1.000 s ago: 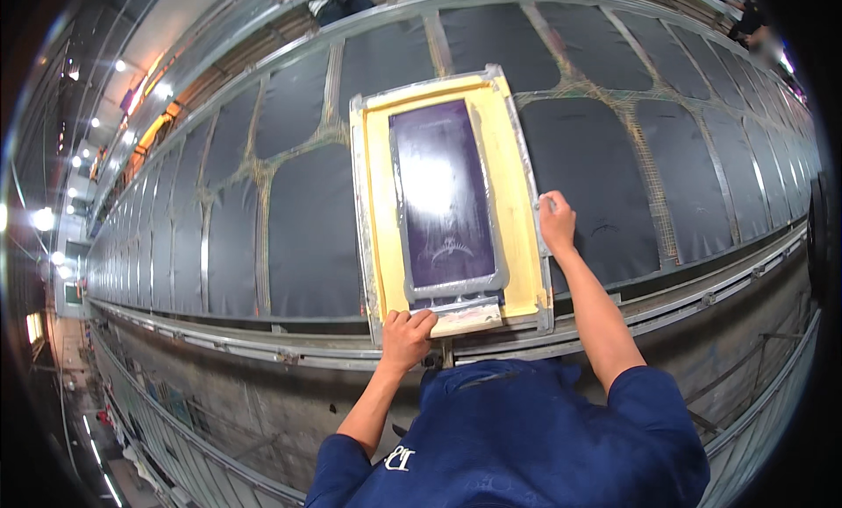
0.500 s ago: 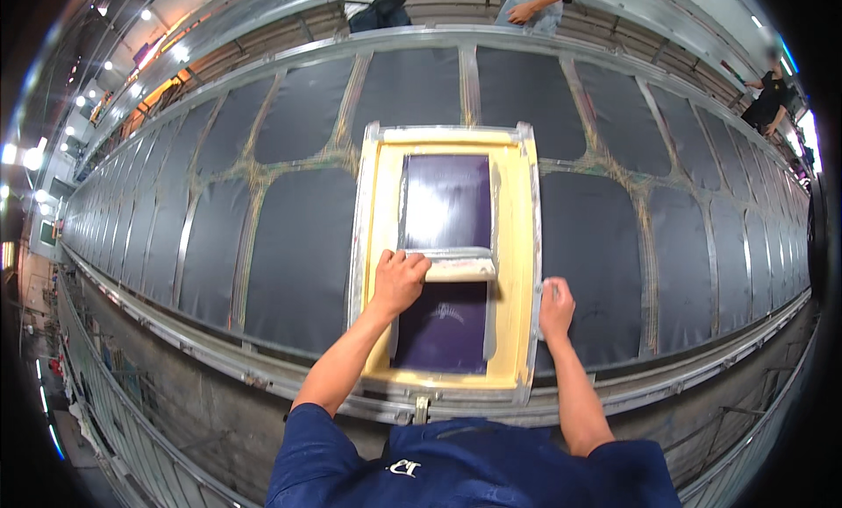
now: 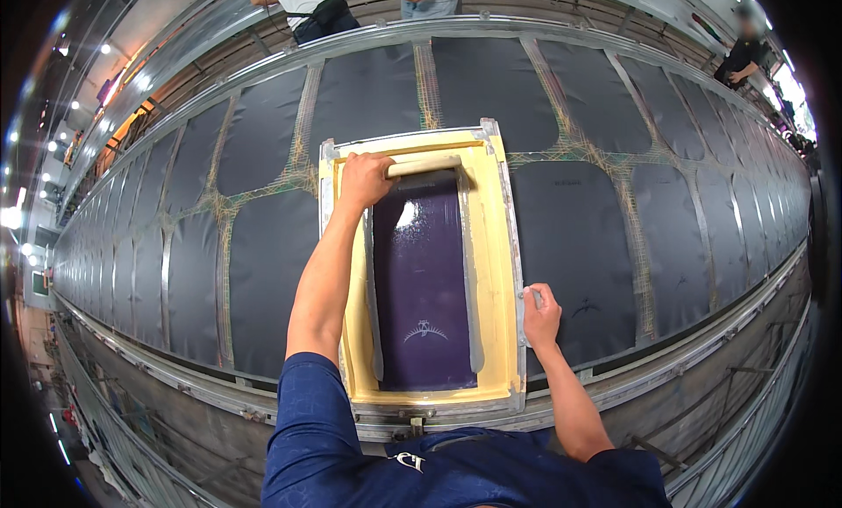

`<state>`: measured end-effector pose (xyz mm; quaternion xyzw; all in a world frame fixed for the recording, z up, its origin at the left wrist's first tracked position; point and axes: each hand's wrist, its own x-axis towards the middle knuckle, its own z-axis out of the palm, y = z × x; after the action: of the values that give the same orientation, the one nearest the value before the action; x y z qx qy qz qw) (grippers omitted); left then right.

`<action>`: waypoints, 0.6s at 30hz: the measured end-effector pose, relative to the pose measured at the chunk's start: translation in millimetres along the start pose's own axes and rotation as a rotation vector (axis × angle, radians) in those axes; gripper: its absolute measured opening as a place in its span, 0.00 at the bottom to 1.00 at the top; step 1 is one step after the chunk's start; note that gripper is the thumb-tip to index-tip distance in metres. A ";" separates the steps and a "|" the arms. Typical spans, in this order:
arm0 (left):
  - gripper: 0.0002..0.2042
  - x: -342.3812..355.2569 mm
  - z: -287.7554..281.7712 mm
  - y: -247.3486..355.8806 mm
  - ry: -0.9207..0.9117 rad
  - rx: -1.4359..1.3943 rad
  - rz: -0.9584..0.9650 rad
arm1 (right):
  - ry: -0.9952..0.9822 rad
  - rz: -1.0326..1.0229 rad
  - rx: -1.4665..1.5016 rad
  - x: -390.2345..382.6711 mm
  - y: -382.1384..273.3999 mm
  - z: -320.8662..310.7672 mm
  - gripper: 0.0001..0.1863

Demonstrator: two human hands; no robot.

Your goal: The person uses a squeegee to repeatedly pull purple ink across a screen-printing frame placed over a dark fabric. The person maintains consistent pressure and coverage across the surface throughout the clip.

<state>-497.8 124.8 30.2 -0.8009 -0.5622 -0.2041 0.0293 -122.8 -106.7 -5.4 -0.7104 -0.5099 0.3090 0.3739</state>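
My left hand (image 3: 364, 179) grips the left end of a pale squeegee (image 3: 425, 164), which lies crosswise inside the far end of a screen frame (image 3: 491, 333) with a silver metal rim and a yellow-coated border. Inside, a glossy dark purple mesh (image 3: 421, 271) shows a small pale arched design near its lower end, with grey ink along its sides. My right hand (image 3: 542, 313) is closed on the frame's right edge, toward the near end.
A long table holds rows of dark grey panels (image 3: 570, 245) with stained strips between them. Metal rails (image 3: 658, 372) run along its near edge. Across the table stand two co-workers (image 3: 316, 8) (image 3: 430, 0), and another (image 3: 741, 56) is at the far right.
My left hand has moved the squeegee from the screen's near end across to its far end, uncovering the purple mesh behind it. My right hand stays at the right edge.
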 end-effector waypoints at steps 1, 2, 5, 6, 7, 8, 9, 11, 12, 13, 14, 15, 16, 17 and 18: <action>0.11 -7.8 -1.2 3.5 -0.009 0.007 0.010 | 0.043 -0.090 0.003 0.1 7.5 4.0 0.09; 0.11 -16.8 -3.1 6.8 -0.019 0.017 0.016 | 0.082 -0.181 0.008 -0.3 14.4 6.5 0.08; 0.09 -74.1 -10.2 30.8 -0.014 -0.010 0.033 | 0.056 -0.196 -0.042 1.7 19.2 7.3 0.09; 0.07 -100.4 -11.0 40.7 -0.025 -0.026 0.039 | 0.045 -0.168 -0.047 -0.3 20.3 8.1 0.09; 0.07 -125.7 -12.7 54.1 -0.025 -0.044 0.047 | 0.042 -0.150 -0.055 1.2 18.8 6.7 0.09; 0.09 -154.3 -14.7 71.1 -0.011 -0.054 0.047 | 0.038 -0.135 -0.064 2.0 17.9 5.0 0.09; 0.11 -185.0 -18.5 90.3 0.001 -0.062 0.058 | 0.047 -0.148 -0.070 1.2 19.6 3.6 0.09; 0.13 -252.8 -29.8 132.1 0.064 -0.057 0.070 | 0.066 -0.176 -0.066 2.5 24.0 4.4 0.09; 0.13 -289.3 -37.8 153.7 0.054 -0.036 0.046 | 0.047 -0.169 -0.045 2.7 24.5 6.4 0.10; 0.12 -321.1 -44.3 175.8 0.048 -0.018 0.024 | 0.044 -0.155 -0.060 0.6 24.6 6.4 0.11; 0.11 -350.8 -49.1 196.1 0.030 -0.009 0.007 | 0.044 -0.147 -0.073 1.0 22.8 7.0 0.11; 0.10 -370.9 -52.7 210.5 0.010 -0.002 -0.010 | 0.044 -0.138 -0.087 2.0 22.3 6.7 0.11; 0.10 -378.7 -56.6 217.7 -0.005 -0.018 -0.030 | 0.048 -0.184 -0.070 3.0 25.9 6.1 0.12; 0.09 -385.5 -59.8 225.1 -0.021 -0.037 -0.048 | 0.052 -0.195 -0.071 3.2 30.4 5.3 0.12; 0.09 -388.6 -64.8 229.6 -0.033 -0.045 -0.063 | 0.057 -0.210 -0.061 5.9 29.9 7.1 0.12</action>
<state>-418.0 -322.5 -8.4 -0.7867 -0.5826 -0.2043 -0.0045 -112.2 -105.5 -34.9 -0.6727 -0.5797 0.2323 0.3968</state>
